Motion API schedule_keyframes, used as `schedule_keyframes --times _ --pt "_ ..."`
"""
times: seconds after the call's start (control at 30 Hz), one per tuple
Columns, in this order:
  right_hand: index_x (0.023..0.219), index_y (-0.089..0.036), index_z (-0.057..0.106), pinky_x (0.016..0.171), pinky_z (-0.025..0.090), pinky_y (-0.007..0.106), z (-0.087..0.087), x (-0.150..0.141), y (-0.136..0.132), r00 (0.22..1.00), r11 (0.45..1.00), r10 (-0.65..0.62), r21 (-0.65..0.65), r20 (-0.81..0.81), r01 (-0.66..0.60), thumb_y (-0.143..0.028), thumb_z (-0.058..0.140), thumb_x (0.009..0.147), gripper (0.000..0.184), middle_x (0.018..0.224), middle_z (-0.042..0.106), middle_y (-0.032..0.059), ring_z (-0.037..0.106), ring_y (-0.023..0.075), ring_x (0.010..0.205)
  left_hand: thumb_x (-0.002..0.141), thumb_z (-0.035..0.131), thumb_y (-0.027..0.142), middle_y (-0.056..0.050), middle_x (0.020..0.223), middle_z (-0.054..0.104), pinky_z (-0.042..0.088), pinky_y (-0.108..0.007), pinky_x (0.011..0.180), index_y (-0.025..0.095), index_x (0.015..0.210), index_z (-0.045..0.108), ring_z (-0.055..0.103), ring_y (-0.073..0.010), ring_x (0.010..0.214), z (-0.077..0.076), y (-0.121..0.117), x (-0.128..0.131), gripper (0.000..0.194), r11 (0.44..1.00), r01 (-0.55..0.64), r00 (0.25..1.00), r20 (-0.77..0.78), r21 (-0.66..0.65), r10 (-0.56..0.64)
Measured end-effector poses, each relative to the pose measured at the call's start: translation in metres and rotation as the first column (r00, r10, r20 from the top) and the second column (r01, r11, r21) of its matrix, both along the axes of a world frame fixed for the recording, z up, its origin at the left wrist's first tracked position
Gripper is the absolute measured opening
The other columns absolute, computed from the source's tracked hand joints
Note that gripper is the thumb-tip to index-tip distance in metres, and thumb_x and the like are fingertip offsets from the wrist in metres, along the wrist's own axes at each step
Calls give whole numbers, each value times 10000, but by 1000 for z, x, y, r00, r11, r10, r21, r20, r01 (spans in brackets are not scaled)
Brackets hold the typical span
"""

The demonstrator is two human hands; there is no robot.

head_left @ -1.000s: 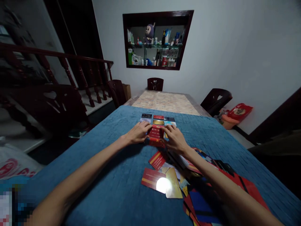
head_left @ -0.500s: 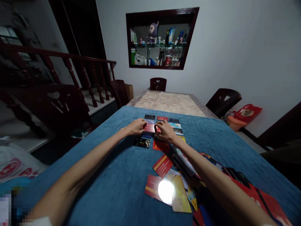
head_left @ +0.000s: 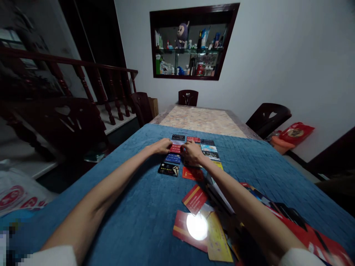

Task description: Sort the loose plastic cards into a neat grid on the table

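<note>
Beyond the left edge of the table [head_left: 202, 120], a white plastic bag [head_left: 13, 192] with red print is near a dark chair [head_left: 77, 123], its back cut with a heart shape. A soft blue cloth [head_left: 133, 207] covers the near part of the table. Toward the cloth's far edge, the left hand [head_left: 161, 146] bends its fingers at the left end of a flat, rectangular red card [head_left: 175, 148]; I cannot tell if they pinch or only press. The right hand [head_left: 193, 152], also with bent fingers and unclear grip, is at its right end and hides neighbouring cards. Nearer, glossy loose cards [head_left: 195, 199] overlap, and the right forearm [head_left: 238, 184] blocks part of them. Beyond the right edge, a shiny red bag [head_left: 298, 132] touches an orange bin [head_left: 281, 145].
</note>
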State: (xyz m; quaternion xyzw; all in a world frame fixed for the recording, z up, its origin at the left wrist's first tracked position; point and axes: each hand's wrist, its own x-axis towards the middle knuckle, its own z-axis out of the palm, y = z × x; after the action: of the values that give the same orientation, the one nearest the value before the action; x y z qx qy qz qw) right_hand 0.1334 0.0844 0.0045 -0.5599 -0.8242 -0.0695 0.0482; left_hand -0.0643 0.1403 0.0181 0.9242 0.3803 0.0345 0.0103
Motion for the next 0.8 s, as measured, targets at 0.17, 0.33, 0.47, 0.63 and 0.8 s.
schedule_keyframes --times 0.17,0.33,0.47,0.63,0.8 --pt "1113 -197 709 909 392 322 -2 -1 5 1000 999 0 -34 -1 0 -369 557 928 295 1180 681 123 541 270 1105 716 612 184 -23 805 678 440 -219 686 142 848 680 613 -184 780 -2 7 0 155 999 -7 1000 -29 -50 6" --pt "1119 -197 709 930 383 315 -3 -1 12 1000 997 4 -76 -7 -5 -358 573 922 289 1161 695 118 563 259 1125 702 586 164 -19 793 684 425 -215 650 155 819 676 614 -176 751 -2 11 1 148 996 -14 999 -42 -90 10" --pt "1091 -198 716 1001 373 338 -2 -1 18 1000 992 17 -122 -2 -17 -340 608 909 255 1114 707 101 600 232 1084 686 577 154 -15 775 683 417 -215 628 159 778 669 608 -168 718 -3 13 3 130 993 -20 999 -42 -117 15" --pt "1189 -179 621 931 506 421 -1 -2 22 1000 981 22 -194 22 -17 -372 592 940 316 1204 630 89 614 213 1055 670 580 139 -4 735 667 389 -209 591 160 731 652 588 -154 692 -3 13 4 97 991 -18 1000 -25 -134 15" --pt "1238 -190 582 888 539 422 0 -1 23 999 974 5 -227 33 3 -371 586 947 343 1256 593 89 612 213 1057 650 581 127 9 681 640 367 -209 566 153 688 639 564 -143 663 -1 13 4 75 989 -6 1000 -15 -145 4"
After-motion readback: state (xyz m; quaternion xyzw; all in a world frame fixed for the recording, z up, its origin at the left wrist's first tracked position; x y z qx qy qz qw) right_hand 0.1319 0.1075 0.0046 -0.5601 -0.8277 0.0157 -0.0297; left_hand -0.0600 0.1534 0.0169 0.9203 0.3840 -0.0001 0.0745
